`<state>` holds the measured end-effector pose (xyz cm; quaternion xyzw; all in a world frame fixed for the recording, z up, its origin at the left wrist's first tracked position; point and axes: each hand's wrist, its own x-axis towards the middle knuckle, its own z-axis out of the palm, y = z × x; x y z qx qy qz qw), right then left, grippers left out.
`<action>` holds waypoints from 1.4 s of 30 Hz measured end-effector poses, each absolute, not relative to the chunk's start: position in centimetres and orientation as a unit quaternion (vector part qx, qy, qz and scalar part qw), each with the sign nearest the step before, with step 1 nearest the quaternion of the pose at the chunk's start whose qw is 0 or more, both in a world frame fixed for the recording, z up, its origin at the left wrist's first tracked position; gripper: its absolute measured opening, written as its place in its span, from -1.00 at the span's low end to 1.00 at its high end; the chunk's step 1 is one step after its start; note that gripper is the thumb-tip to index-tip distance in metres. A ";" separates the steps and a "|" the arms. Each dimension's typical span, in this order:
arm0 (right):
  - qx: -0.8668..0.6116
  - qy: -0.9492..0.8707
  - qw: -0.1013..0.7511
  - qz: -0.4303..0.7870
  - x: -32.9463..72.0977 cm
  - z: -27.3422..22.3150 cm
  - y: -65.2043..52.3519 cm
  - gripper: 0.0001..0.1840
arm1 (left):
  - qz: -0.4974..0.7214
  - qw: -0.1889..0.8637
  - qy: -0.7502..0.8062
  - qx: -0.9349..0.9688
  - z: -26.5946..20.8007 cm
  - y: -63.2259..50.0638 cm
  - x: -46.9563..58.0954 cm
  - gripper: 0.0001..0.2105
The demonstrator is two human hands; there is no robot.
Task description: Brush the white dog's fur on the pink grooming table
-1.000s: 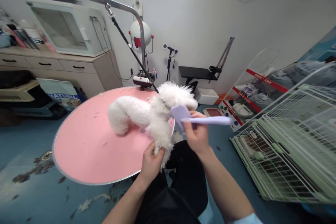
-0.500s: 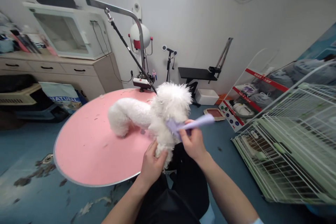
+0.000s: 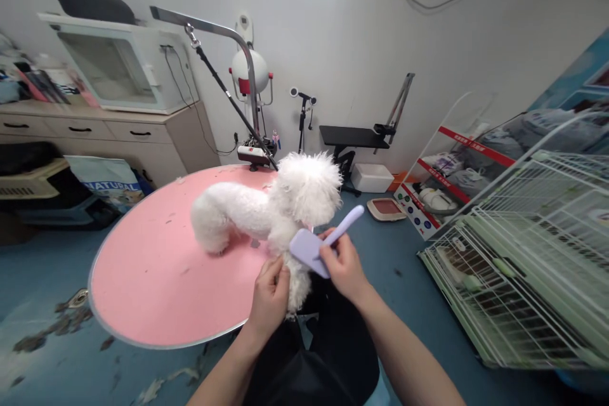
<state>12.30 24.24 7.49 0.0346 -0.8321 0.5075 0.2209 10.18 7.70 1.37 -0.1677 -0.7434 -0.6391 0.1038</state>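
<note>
A fluffy white dog [image 3: 238, 206] stands on a round pink grooming table [image 3: 157, 292], with its head towards me. My right hand [image 3: 346, 266] grips a lilac slicker brush [image 3: 307, 247] where the handle meets the head. The flat back of the brush faces me, and the head lies against the fur of the dog's chest and upper front leg. My left hand [image 3: 270, 288] is closed at the side of the dog's shaggy front leg [image 3: 299, 288], thumb over curled fingers. The fur hides part of that hold.
A metal grooming arm [image 3: 250, 70] with a black strap rises behind the table. Wire cages [image 3: 533, 266] stand on the right. A cabinet [image 3: 185, 133] carrying a white glass-fronted box [image 3: 166, 76] is at the back left. Hair clumps [image 3: 71, 323] lie on the floor.
The brush has moved slightly left and down, its head turning flatter towards me and its handle tilting up. My left hand has shifted slightly left and its fingers have closed more tightly.
</note>
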 end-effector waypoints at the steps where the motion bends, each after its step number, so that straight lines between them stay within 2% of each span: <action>1: 0.027 -0.836 0.234 0.495 12.2 7.4 24.3 -0.78 | -0.642 0.104 -0.741 -0.168 1.4 7.7 10.1 -0.71; 7: -0.026 -0.742 0.438 0.507 12.4 6.9 24.7 -0.75 | -0.653 0.099 -0.736 -0.147 1.9 7.7 10.0 -0.77; 8: -0.019 -0.739 0.423 0.525 12.5 6.8 24.8 -0.75 | -0.653 0.100 -0.737 -0.143 1.9 7.7 10.0 -0.77; 11: 0.032 -0.797 0.264 0.543 12.4 6.9 25.3 -0.77 | -0.658 0.103 -0.731 -0.147 1.9 7.7 10.1 -0.75; 12: 0.026 -0.805 0.255 0.535 12.3 7.0 25.5 -0.78 | -0.659 0.105 -0.730 -0.148 1.9 7.7 10.1 -0.75; 15: -0.027 -0.748 0.385 0.539 12.1 7.2 26.0 -0.77 | -0.652 0.104 -0.738 -0.138 1.8 7.6 10.2 -0.75; 16: -0.016 -0.740 0.390 0.547 12.1 7.2 26.0 -0.76 | -0.651 0.102 -0.739 -0.136 1.8 7.6 10.2 -0.75; 19: 0.044 -0.792 0.245 0.557 12.3 7.0 25.9 -0.77 | -0.658 0.096 -0.733 -0.142 1.9 7.6 10.5 -0.76; 20: 0.038 -0.802 0.228 0.551 12.4 6.9 25.9 -0.77 | -0.662 0.094 -0.730 -0.142 2.1 7.6 10.6 -0.75; 23: -0.026 -0.749 0.344 0.566 12.3 6.9 26.1 -0.77 | -0.668 0.082 -0.727 -0.138 2.6 7.6 11.0 -0.73; 24: -0.021 -0.737 0.352 0.577 12.3 6.9 26.2 -0.76 | -0.669 0.076 -0.726 -0.141 2.8 7.6 11.1 -0.73; 27: 0.033 -0.777 0.227 0.586 12.4 7.0 26.2 -0.78 | -0.666 0.061 -0.727 -0.156 3.4 7.7 11.4 -0.69; 28: 0.031 -0.792 0.210 0.572 12.4 7.1 26.2 -0.78 | -0.661 0.058 -0.731 -0.158 3.5 7.7 11.4 -0.68; 31: -0.015 -0.772 0.325 0.546 12.6 7.7 26.2 -0.77 | -0.653 0.050 -0.741 -0.147 3.6 7.7 11.5 -0.66; 32: -0.005 -0.771 0.333 0.543 12.6 8.0 26.2 -0.77 | -0.655 0.049 -0.740 -0.145 3.5 7.7 11.6 -0.65; 35: 0.056 -0.825 0.226 0.515 12.6 8.9 26.3 -0.81 | -0.662 0.044 -0.735 -0.143 3.3 7.6 11.7 -0.61; 36: 0.048 -0.836 0.221 0.500 12.6 9.2 26.3 -0.82 | -0.661 0.041 -0.736 -0.141 3.3 7.6 11.7 -0.61; 39: -0.010 -0.790 0.351 0.502 12.4 9.8 26.5 -0.80 | -0.656 0.029 -0.743 -0.130 3.2 7.5 11.8 -0.65; 40: 0.008 -0.786 0.349 0.510 12.5 9.9 26.5 -0.79 | -0.656 0.024 -0.743 -0.132 3.2 7.4 11.8 -0.64; 42: 0.085 -0.820 0.247 0.509 12.7 9.9 26.5 -0.81 | -0.653 0.023 -0.744 -0.142 3.3 7.3 11.9 -0.61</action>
